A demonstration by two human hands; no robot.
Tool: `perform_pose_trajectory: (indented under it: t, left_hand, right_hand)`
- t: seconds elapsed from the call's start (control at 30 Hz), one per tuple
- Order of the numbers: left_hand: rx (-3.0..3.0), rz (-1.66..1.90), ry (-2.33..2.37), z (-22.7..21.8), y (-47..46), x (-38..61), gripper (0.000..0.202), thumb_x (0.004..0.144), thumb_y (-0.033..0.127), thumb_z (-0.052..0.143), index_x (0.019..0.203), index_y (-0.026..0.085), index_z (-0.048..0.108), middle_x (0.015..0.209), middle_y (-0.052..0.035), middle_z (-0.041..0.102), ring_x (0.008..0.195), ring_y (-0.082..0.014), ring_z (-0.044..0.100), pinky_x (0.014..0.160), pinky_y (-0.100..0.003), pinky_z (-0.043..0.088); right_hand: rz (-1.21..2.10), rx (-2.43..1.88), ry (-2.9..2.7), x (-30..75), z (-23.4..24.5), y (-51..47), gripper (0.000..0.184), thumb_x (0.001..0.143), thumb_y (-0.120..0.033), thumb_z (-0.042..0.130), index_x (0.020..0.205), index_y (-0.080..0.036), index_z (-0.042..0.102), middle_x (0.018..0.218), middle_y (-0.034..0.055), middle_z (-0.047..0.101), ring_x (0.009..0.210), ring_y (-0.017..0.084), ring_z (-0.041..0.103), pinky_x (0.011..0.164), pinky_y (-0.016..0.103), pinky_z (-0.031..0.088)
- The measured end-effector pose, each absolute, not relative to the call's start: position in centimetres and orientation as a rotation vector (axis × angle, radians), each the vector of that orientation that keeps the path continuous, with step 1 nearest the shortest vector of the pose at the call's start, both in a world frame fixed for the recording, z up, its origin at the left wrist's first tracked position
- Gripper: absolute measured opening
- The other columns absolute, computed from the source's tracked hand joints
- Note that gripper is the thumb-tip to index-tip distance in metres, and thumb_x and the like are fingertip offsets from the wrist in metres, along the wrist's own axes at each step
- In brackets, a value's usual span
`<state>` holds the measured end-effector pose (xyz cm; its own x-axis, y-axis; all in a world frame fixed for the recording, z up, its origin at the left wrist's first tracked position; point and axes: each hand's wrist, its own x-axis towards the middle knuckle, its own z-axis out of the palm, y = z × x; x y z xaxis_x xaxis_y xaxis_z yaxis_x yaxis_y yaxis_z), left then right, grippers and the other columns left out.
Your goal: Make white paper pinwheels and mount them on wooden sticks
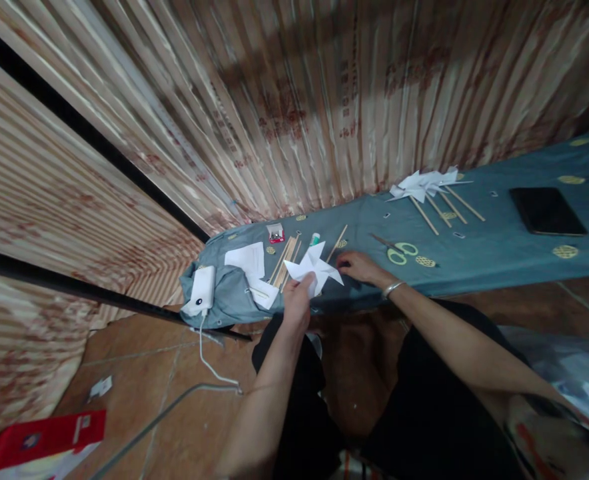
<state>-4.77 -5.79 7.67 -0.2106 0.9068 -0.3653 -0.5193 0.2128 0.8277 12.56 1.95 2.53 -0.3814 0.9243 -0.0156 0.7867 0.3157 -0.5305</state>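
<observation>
My left hand (298,297) grips a white paper pinwheel (315,270) by its lower edge, just above the cloth-covered surface. To its right, my right hand (359,265) is low over the cloth with the fingers curled together; whatever is between the fingertips is too small to make out. A single wooden stick (338,241) lies between the hands, behind the pinwheel. Beside the pinwheel is a bundle of wooden sticks (285,260). A small tube with a green end (315,239) lies partly behind the paper. Scissors with pale green handles (399,253) rest right of my right hand.
Several pinwheels on sticks (424,185) lie by the curtain (324,100). A black tablet-like slab (547,210) is farther right. On the left are a small red-and-white box (275,233), white paper sheets (248,260) and a white device (203,288) with a cable.
</observation>
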Motion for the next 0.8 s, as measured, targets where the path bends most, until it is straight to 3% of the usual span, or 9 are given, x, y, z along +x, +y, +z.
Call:
perform_pose_trajectory:
  t: [0.13, 0.33, 0.5, 0.6, 0.67, 0.8]
  left_hand:
    - [0.422, 1.426, 1.172, 8.6, -5.0, -4.1, 0.018, 0.058, 0.012, 0.082, 0.073, 0.011, 0.071, 0.066, -0.0037, 0.073, 0.063, -0.0160, 0.070, 0.073, -0.028, 0.057]
    - [0.352, 1.474, 1.262, 9.2, -3.6, -2.9, 0.008, 0.068, 0.007, 0.073, 0.072, 0.012, 0.068, 0.062, -0.0008, 0.071, 0.058, -0.0122, 0.068, 0.066, -0.024, 0.057]
    - [0.403, 1.512, 1.259, 8.6, -2.4, -1.8, 0.013, 0.063, 0.011, 0.079, 0.071, 0.011, 0.069, 0.063, -0.0012, 0.072, 0.058, -0.0124, 0.068, 0.067, -0.024, 0.056]
    - [0.492, 1.510, 1.238, 7.9, -1.6, -1.2, 0.022, 0.056, 0.019, 0.085, 0.069, 0.011, 0.069, 0.063, -0.0029, 0.072, 0.061, -0.0160, 0.070, 0.071, -0.027, 0.056]
    - [0.557, 1.509, 1.214, 7.4, -1.2, -0.8, 0.028, 0.051, 0.025, 0.088, 0.068, 0.012, 0.070, 0.064, -0.0045, 0.073, 0.065, -0.0188, 0.071, 0.073, -0.029, 0.056]
    - [0.652, 1.526, 1.184, 6.7, 0.0, 0.2, 0.034, 0.046, 0.032, 0.089, 0.066, 0.012, 0.071, 0.064, -0.0064, 0.073, 0.066, -0.0210, 0.071, 0.070, -0.030, 0.053]
  right_hand:
    - [0.672, -1.467, -2.247, 13.7, 1.3, 1.1, 0.015, 0.084, -0.013, 0.061, 0.087, -0.017, 0.076, 0.117, 0.0085, 0.073, 0.107, 0.020, 0.067, 0.093, 0.027, 0.047]
    - [0.654, -1.437, -2.241, 15.2, 1.0, 0.8, 0.018, 0.083, -0.011, 0.061, 0.088, -0.019, 0.076, 0.122, 0.0080, 0.070, 0.114, 0.020, 0.064, 0.101, 0.030, 0.044]
    - [0.642, -1.510, -2.277, 14.9, 2.6, 0.9, 0.027, 0.093, -0.020, 0.049, 0.105, -0.018, 0.073, 0.107, 0.0080, 0.076, 0.099, 0.020, 0.070, 0.085, 0.028, 0.049]
    - [0.599, -1.579, -2.331, 14.0, 3.4, 0.6, 0.028, 0.092, -0.032, 0.055, 0.101, -0.014, 0.074, 0.100, 0.0153, 0.076, 0.096, 0.025, 0.071, 0.078, 0.030, 0.050]
    - [0.563, -1.618, -2.388, 13.4, 3.7, 0.3, 0.023, 0.090, -0.026, 0.058, 0.096, -0.012, 0.074, 0.099, 0.0196, 0.075, 0.096, 0.027, 0.071, 0.078, 0.030, 0.050]
    - [0.479, -1.612, -2.514, 13.0, 3.7, -0.6, 0.024, 0.091, -0.014, 0.050, 0.089, -0.011, 0.074, 0.095, 0.0196, 0.075, 0.096, 0.026, 0.071, 0.079, 0.029, 0.049]
